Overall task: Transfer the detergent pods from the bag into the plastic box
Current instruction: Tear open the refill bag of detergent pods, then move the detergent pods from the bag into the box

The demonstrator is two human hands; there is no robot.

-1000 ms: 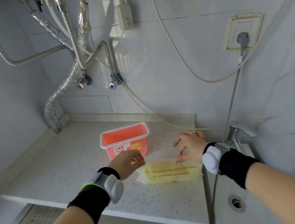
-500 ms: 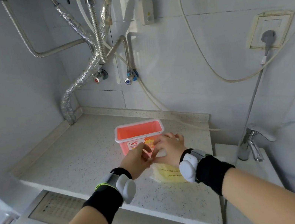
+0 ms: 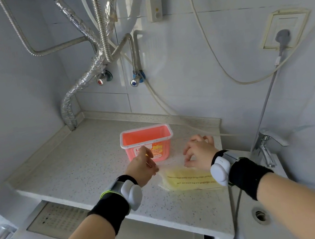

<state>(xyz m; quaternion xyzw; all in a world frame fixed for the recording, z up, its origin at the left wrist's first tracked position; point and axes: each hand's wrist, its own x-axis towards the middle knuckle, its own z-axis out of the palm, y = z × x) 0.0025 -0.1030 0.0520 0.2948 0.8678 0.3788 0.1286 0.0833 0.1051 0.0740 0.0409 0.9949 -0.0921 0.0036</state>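
Both hands hover low over the near part of the counter. The left hand (image 3: 142,166) has its fingers curled, thumb and fingertips drawn together near the bag's left corner; whether they pinch the edge of the film cannot be told. The right hand (image 3: 199,152) is loosely clawed above the bag's far edge, fingers bent and spread, and contact with the film is hard to judge.

Between and below them lies the bag (image 3: 187,179), a flat, translucent yellow plastic pouch with lines of small dark print, resting on the counter just in front of the plastic box. Its right end is hidden behind the right wrist, and no pods can be made out through the film.

The plastic box (image 3: 147,145) is a pink rectangular tub with a white rolled rim and a printed label on its near wall, partly covered by the left hand's fingers. It stands upright and open; its inside looks plain pink.

Both sit on a pale speckled stone countertop (image 3: 89,164). Each wrist carries a black band with a white rounded device. At the right, a chrome tap (image 3: 267,145) and a white basin (image 3: 260,219) are partly cut off.
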